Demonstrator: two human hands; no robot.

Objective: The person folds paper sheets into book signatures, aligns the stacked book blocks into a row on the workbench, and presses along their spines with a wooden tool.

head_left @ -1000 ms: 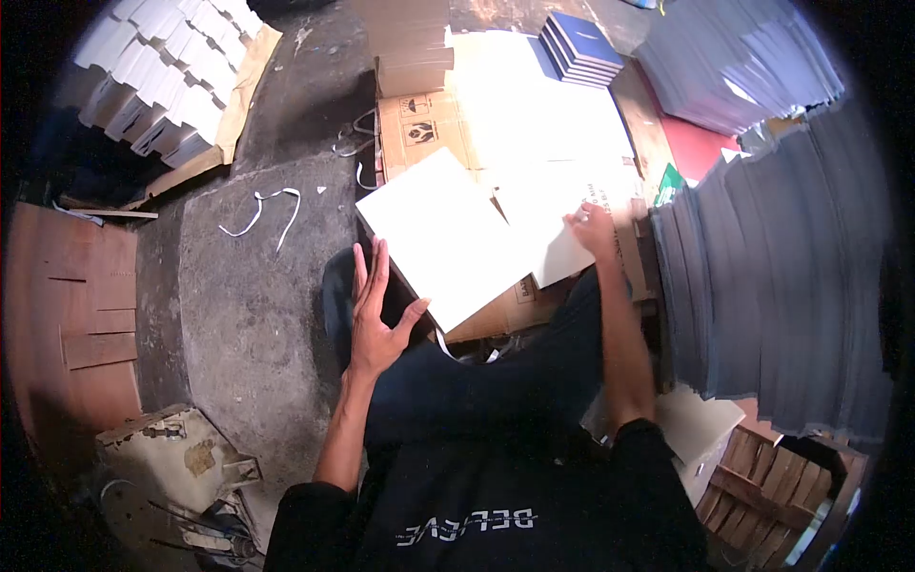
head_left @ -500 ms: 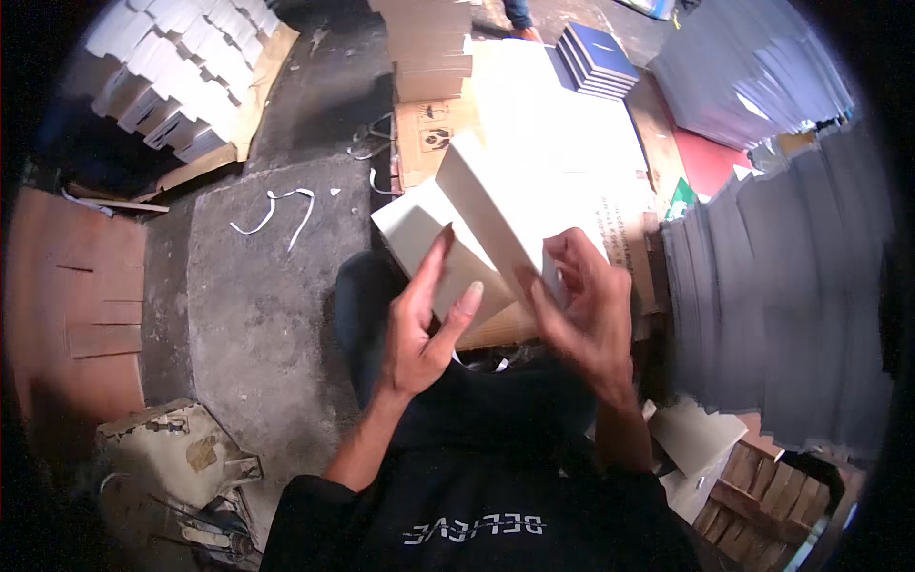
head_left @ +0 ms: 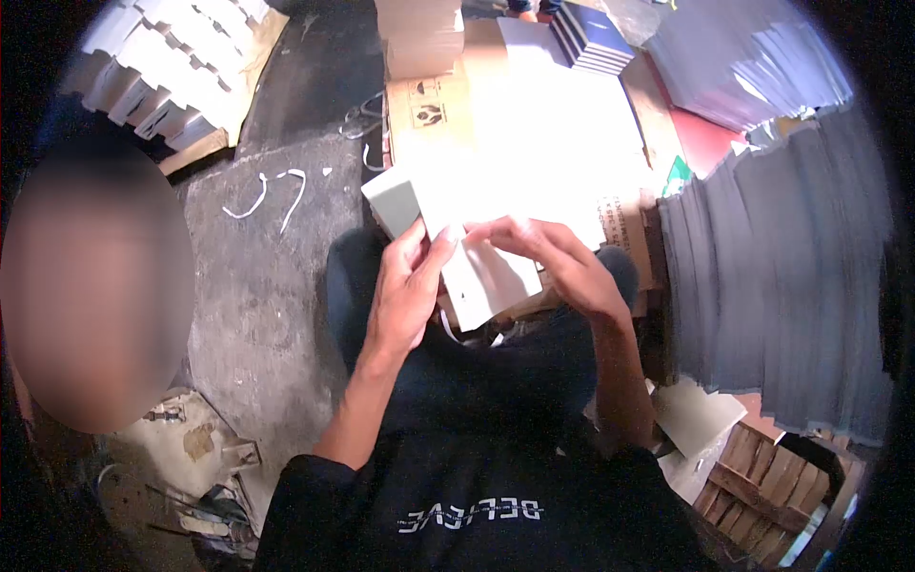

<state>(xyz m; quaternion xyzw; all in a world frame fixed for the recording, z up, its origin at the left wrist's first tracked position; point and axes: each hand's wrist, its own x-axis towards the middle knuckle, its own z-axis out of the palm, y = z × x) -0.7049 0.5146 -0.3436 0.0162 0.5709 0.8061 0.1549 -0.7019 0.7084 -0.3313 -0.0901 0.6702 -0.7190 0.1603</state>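
Observation:
An open book with plain white pages [head_left: 496,291] lies tilted over my lap, at the near edge of the brightly lit work surface. My left hand [head_left: 405,291] is closed on its left side, thumb on the page and fingers partly hidden behind. Reaching in from the right, my right hand [head_left: 562,262] rests stretched fingers on the page near the left thumb; its own thumb is hard to make out. A pale grey-white part of the book [head_left: 393,202] sticks out past my left fingers. Glare washes out the book's far edge.
Dark blue books [head_left: 593,40] are stacked at the far right of the cardboard-covered surface [head_left: 443,105]. A paper stack [head_left: 419,38] stands far left. Tall grey stacks [head_left: 777,276] line my right. White strips [head_left: 286,191] lie on the floor. A blurred oval [head_left: 95,286] hides the left side.
The raised half of the book has come down, and its pages now lie opened out. My left hand has closed on the side; my right has moved onto the page. A blurred oval has appeared left.

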